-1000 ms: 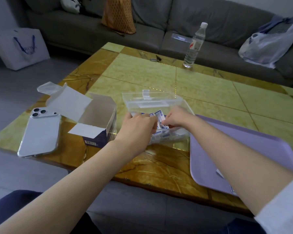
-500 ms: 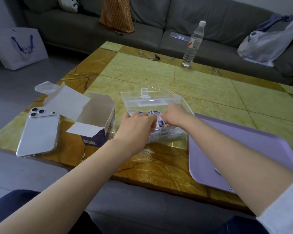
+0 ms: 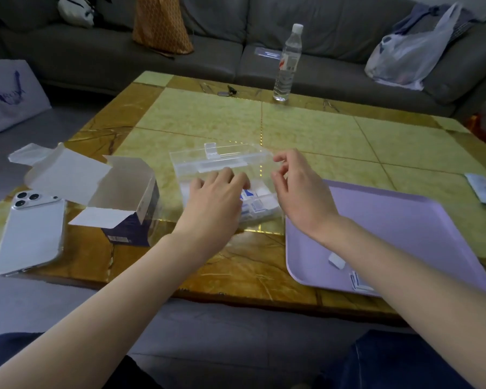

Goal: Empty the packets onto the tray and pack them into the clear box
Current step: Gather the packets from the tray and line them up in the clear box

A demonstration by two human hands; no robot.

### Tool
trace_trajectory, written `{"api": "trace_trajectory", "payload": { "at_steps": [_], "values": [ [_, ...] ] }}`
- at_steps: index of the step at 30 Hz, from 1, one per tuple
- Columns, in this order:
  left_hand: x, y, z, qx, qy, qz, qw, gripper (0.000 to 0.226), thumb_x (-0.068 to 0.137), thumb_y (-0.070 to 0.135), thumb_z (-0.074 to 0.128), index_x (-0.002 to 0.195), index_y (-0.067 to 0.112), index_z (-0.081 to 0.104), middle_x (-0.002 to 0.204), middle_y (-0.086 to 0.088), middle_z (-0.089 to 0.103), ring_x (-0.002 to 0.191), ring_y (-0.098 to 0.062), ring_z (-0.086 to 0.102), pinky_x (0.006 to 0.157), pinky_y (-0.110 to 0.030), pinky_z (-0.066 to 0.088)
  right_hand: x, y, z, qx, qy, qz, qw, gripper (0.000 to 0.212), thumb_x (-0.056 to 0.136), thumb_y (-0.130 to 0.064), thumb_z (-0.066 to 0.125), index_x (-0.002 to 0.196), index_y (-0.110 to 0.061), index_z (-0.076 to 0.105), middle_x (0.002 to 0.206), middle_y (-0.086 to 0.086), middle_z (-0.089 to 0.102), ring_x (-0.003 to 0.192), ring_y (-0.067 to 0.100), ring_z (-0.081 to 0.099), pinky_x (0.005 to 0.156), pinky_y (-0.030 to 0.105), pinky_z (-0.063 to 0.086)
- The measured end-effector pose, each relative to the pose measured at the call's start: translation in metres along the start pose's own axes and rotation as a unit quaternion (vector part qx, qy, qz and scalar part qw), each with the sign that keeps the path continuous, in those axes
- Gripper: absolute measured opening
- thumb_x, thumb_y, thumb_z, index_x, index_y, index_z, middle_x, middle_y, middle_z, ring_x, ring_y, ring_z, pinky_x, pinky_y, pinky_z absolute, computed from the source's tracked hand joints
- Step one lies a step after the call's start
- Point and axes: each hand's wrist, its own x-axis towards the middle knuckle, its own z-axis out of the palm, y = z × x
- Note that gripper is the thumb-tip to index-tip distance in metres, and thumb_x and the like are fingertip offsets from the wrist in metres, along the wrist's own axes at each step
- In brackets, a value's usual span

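Half a second ago both hands were down among the packets in the clear box; the right hand [image 3: 300, 192] has since risen clear of it and hangs above the box's right edge, fingers released and loosely bent, grasping nothing. The left hand [image 3: 216, 203] has flattened out, its fingers spread and nearly straight over the box's near-left part, also grasping nothing; whether it touches the contents cannot be told.

The clear box [image 3: 222, 161] stands on the surface [image 3: 306, 130] just left of the purple tray [image 3: 404, 220], its lid laid open behind it. Blue-and-white packets [image 3: 254, 204] lie inside, between the two hands. A few more packets [image 3: 358, 283] stay on the tray's near part, partly hidden by the right forearm.

The packets' blue print is too small to read. An opened carton [image 3: 127, 197] left of the box shows a barcode on its dark side. The bottle [image 3: 288, 60] label carries a red mark, illegible. Blue lettering on the white paper bag [image 3: 9, 94] is blurred.
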Motion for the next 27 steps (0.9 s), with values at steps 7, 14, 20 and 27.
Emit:
{"api": "trace_trajectory", "payload": {
  "at_steps": [7,14,20,27],
  "values": [
    [0.005,0.069,0.030,-0.038,-0.047,0.096,0.994,0.026,0.095,0.015,0.042,0.119,0.022,0.046,0.117,0.001,0.047,0.110,-0.022,0.044,0.089,-0.031,0.027,-0.055,0.094,-0.029,-0.051,-0.083,0.113,0.989,0.021,0.097,-0.020,0.045,0.114,-0.010,0.053,0.114,0.006,0.054,0.105,0.025,0.053,0.079,0.033,0.042],
    [0.016,0.126,0.083,0.004,-0.201,0.063,0.978,0.041,0.096,0.042,0.040,0.127,0.015,0.045,0.126,-0.006,0.046,0.120,-0.026,0.042,0.097,-0.037,0.032,-0.101,0.155,-0.071,-0.074,-0.335,0.232,0.910,0.074,0.074,-0.044,0.074,0.131,-0.012,0.039,0.126,0.006,0.044,0.112,0.018,0.046,0.097,0.030,0.039],
    [0.022,0.153,0.109,0.039,-0.233,0.011,0.972,0.057,0.089,0.052,0.050,0.125,0.009,0.044,0.126,-0.011,0.044,0.119,-0.028,0.042,0.096,-0.039,0.032,-0.121,0.161,-0.079,-0.085,-0.323,0.219,0.917,0.060,0.072,-0.034,0.078,0.118,-0.011,0.049,0.118,0.006,0.051,0.110,0.021,0.052,0.094,0.030,0.042],
    [0.028,0.159,0.114,-0.021,-0.249,-0.034,0.968,0.045,0.087,0.041,0.060,0.119,0.010,0.056,0.125,-0.011,0.050,0.116,-0.029,0.046,0.097,-0.040,0.035,-0.125,0.159,-0.073,-0.032,-0.305,0.260,0.915,0.048,0.077,-0.024,0.075,0.117,-0.010,0.054,0.119,0.007,0.057,0.108,0.020,0.054,0.077,0.021,0.035]
  ]
}}
